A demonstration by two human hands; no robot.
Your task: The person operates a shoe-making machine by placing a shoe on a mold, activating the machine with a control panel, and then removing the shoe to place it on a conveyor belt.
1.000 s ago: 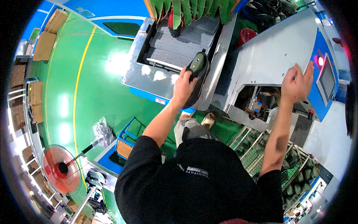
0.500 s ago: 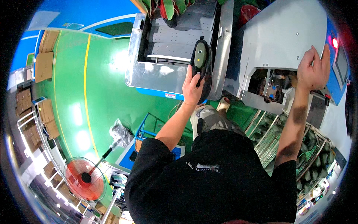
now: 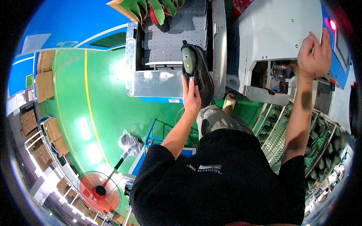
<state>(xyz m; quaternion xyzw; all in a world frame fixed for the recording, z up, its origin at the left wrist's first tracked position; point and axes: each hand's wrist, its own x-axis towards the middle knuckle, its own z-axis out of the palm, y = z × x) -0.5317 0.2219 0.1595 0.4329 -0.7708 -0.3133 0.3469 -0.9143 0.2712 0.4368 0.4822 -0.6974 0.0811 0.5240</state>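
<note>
1. The left hand (image 3: pixel 191 97) is raised in front of the person and holds a dark shoe (image 3: pixel 197 71) by its heel end, fingers wrapped over the back of it and pressed against the sole side
2. The shoe points away from the person, its olive-green insole facing up and to the left, and it lies over the right edge of a grey metal conveyor tray (image 3: pixel 151 84), close against the tray's tall right side wall (image 3: pixel 218 45)
3. At the far end of that conveyor, green shoe parts (image 3: pixel 152 8) and a red one show at the top of the view
4. The right hand (image 3: pixel 313 56) is up and well apart from the shoe, laid flat on the pale grey housing of a machine (image 3: pixel 271 30); its fingers are spread over the panel edge and hold nothing
5. A small red lamp (image 3: pixel 332 24) glows on the machine's blue side, just above and right of the right hand
6. Under the right hand an opening in the housing shows inner machine parts (image 3: pixel 273 77)
7. Below the right forearm a wire rack (image 3: pixel 320 147) carries rows of dark shoes
8. On the green floor (image 3: pixel 105 113) to the left stand a red fan (image 3: pixel 99 191) and stacked cardboard boxes (image 3: pixel 45 81)
</note>
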